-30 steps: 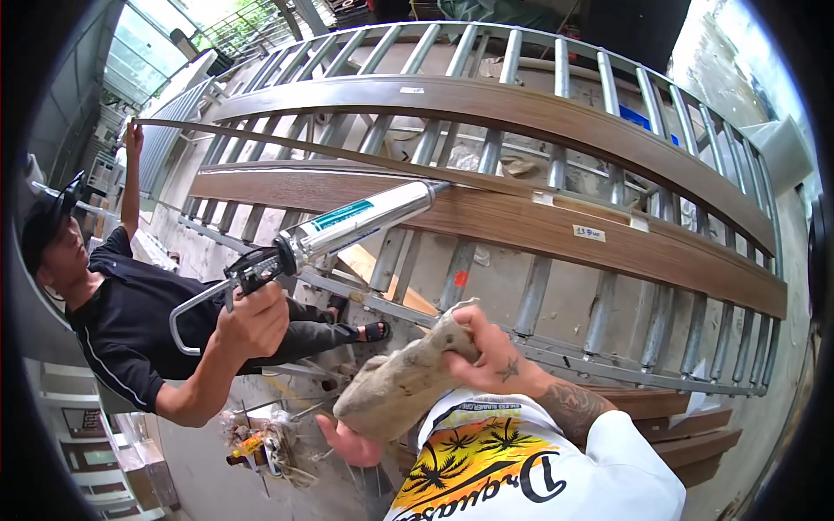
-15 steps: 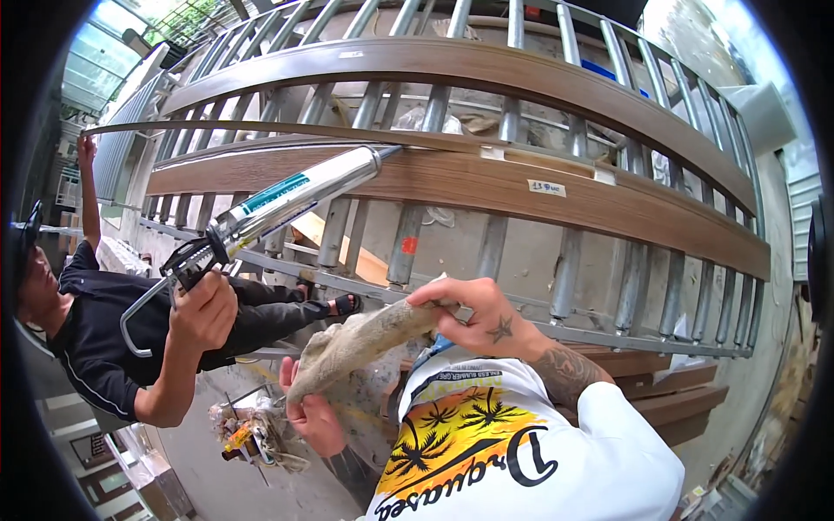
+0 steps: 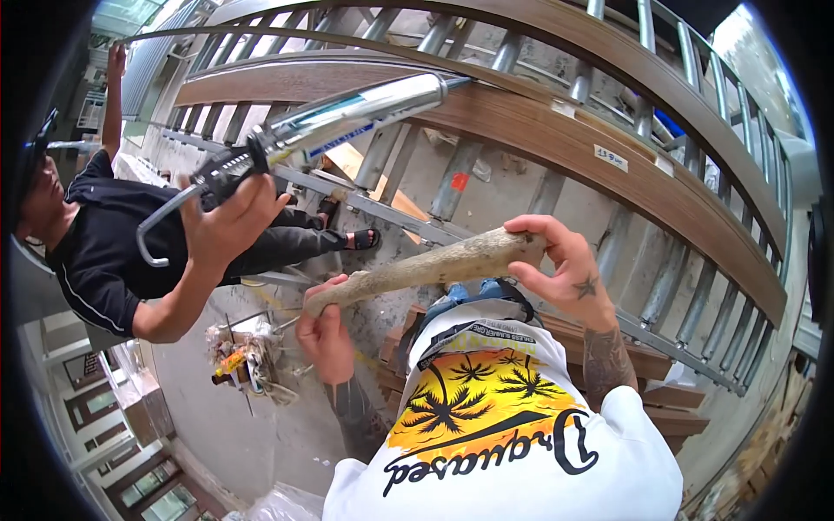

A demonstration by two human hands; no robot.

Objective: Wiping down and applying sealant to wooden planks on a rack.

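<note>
I hold a dirty, rolled grey cloth (image 3: 430, 265) stretched between my two hands, just in front of my chest and below the wooden railing board (image 3: 556, 139). My left hand (image 3: 326, 334) is clenched around its lower end; my right hand (image 3: 565, 269) grips the upper end with curled fingers (image 3: 530, 227), thumb beneath. Compared with half a second ago the cloth lies flatter, pulled longer and thinner, and my hands have moved further apart.

Just beyond it, a co-worker's hand (image 3: 228, 227) grasps a caulking gun (image 3: 295, 139), whose silvery tube points up to the right at the board. The gun has come closer to me and higher than before, its nozzle now near the board, though I cannot tell whether it touches.

The co-worker, in a black shirt (image 3: 104, 252), crouches at my left behind the metal balusters (image 3: 452, 178). On the floor below lies a small heap of tools (image 3: 248, 360), too blurred to name.
</note>
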